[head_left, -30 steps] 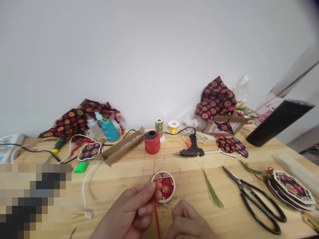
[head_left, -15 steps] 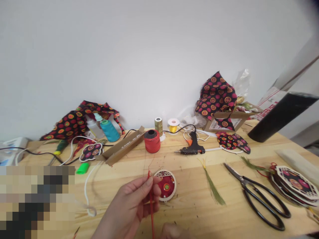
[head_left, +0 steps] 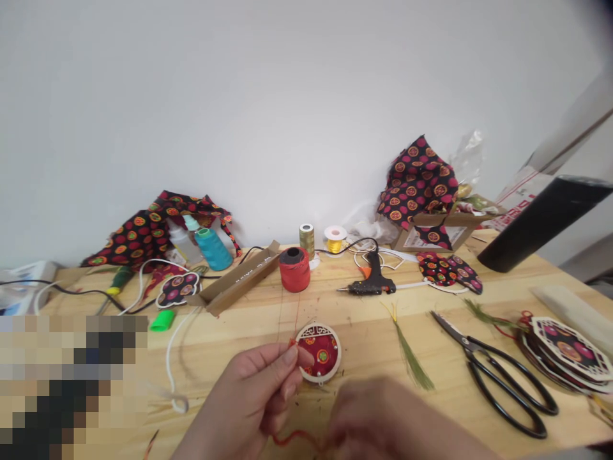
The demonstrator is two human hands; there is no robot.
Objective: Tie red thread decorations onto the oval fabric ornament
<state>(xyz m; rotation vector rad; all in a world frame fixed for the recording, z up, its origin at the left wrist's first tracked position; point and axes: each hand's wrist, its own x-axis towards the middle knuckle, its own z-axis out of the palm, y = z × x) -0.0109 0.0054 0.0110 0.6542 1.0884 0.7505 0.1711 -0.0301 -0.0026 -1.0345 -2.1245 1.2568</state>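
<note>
At the front of the pale wooden desk (head_left: 366, 338), the right hand (head_left: 371, 409) is now well in view, where half a second ago only a blurred bit of it showed low down. The thin red cord (head_left: 297, 436), which hung straight then, now bows slackly between both hands. The round pendant of patterned red cloth in a cream fretwork frame (head_left: 322, 355) lies flat just beyond them.

Bare wood stretches from the pendant to the olive-green tassel with a yellow loop (head_left: 407, 358), and more lies between that and the black-handled metal scissors (head_left: 472, 347). The desk's right edge slants away past those.

The left hand (head_left: 261, 383) pinches the cord between thumb and fingers, overlapping the pendant's left rim. The right hand is curled and smeared by motion; I can't tell whether it grips the cord.
</note>
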